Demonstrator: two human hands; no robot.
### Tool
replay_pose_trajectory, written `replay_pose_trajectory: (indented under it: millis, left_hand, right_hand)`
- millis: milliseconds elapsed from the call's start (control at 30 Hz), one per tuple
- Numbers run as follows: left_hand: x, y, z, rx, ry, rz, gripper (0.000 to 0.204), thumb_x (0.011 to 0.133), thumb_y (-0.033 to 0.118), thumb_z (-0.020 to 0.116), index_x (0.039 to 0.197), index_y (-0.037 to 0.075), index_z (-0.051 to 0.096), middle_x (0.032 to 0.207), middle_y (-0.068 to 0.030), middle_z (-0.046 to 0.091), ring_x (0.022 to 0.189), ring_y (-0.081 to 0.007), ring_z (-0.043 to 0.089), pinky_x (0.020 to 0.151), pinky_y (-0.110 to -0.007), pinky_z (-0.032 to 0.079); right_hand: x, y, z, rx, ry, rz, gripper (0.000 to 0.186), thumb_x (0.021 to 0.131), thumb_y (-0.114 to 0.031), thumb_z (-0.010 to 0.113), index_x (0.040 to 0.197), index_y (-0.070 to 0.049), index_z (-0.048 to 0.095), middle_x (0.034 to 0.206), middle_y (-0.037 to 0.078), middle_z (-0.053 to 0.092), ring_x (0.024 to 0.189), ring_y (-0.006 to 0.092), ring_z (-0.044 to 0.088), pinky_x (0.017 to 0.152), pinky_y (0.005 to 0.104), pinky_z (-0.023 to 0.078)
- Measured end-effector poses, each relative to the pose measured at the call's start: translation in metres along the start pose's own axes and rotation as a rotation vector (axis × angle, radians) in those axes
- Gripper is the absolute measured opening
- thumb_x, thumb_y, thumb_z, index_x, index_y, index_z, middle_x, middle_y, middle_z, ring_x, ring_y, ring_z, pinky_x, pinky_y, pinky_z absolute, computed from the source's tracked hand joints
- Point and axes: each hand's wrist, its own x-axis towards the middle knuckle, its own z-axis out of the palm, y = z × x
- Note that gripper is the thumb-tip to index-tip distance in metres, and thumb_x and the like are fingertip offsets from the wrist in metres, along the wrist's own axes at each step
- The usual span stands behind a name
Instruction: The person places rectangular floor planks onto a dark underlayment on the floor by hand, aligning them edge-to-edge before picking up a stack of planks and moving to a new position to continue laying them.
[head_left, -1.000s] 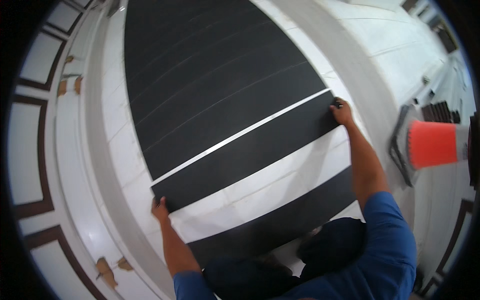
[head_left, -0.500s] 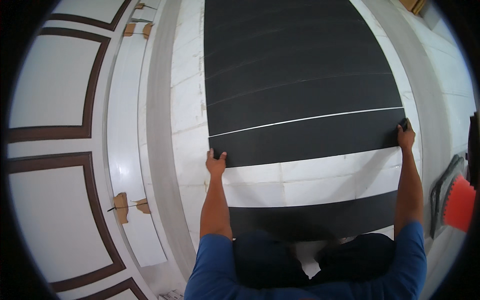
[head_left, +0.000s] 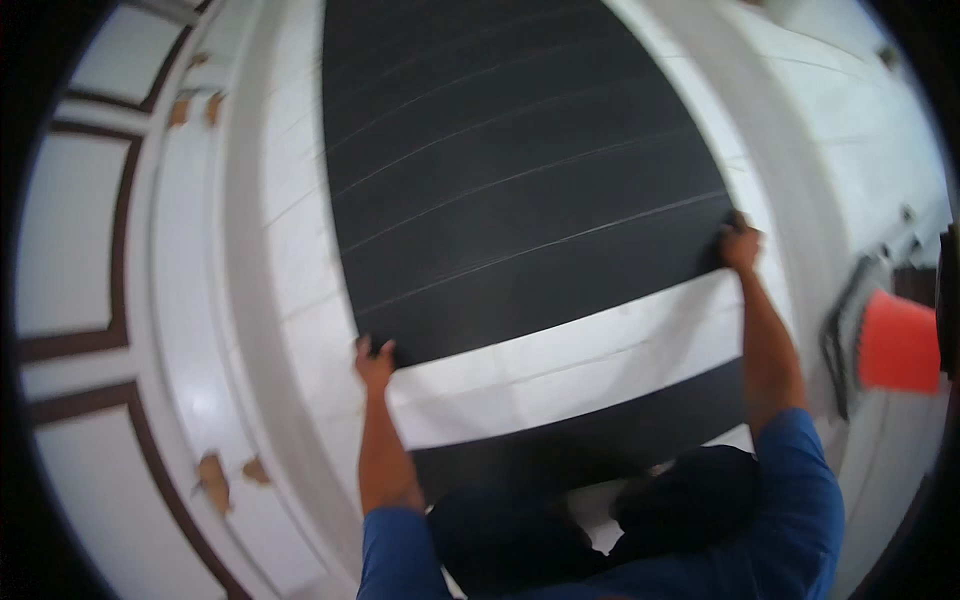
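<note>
Both my hands hold a long black plank (head_left: pixel 545 285) by its two short ends. My left hand (head_left: pixel 375 365) is closed on the left end, with the thumb on top. At the right end my right hand (head_left: pixel 741 246) grips the edge; its fingertips are partly hidden. The plank's far edge lies along a row of similar black planks (head_left: pixel 520 120), with only a thin seam line between them. Another black plank (head_left: pixel 580 435) lies across the floor just in front of my knees.
White tiled floor (head_left: pixel 480 385) shows between the planks, with grey strips running down both sides. On the right is a red-orange object with a toothed edge (head_left: pixel 902 342), beside something grey. Leftward are a long white board (head_left: pixel 185 300) with cardboard pieces and brown-trimmed white panels (head_left: pixel 70 230).
The white gap between the held plank and the laid row has closed to a thin line as my hands pushed the plank away from me. The whole view has tilted.
</note>
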Motion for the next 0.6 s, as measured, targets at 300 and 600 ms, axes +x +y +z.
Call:
replay_pose_trajectory:
  millis: [300, 600]
  left_hand:
    - [-0.005, 0.004, -0.011, 0.205, -0.079, -0.156, 0.067, 0.076, 0.031, 0.072, 0.130, -0.001, 0.048, 0.141, -0.0257, 0.035, 0.131, -0.0365, 0.035, 0.108, -0.038, 0.028]
    - [-0.008, 0.017, -0.017, 0.181, -0.134, -0.191, 0.069, 0.077, 0.028, 0.072, 0.134, 0.000, 0.044, 0.143, -0.0247, 0.032, 0.132, -0.0352, 0.034, 0.109, -0.037, 0.028]
  right_hand:
    - [-0.032, -0.045, -0.055, 0.177, -0.012, 0.070, 0.048, 0.081, -0.021, 0.062, 0.128, -0.013, 0.052, 0.122, 0.010, 0.057, 0.112, 0.0328, 0.049, 0.093, 0.0448, 0.039]
    - [-0.028, -0.032, -0.033, 0.077, 0.001, -0.012, 0.053, 0.084, -0.023, 0.062, 0.134, -0.015, 0.047, 0.135, 0.009, 0.048, 0.116, 0.0325, 0.047, 0.096, 0.0424, 0.038]
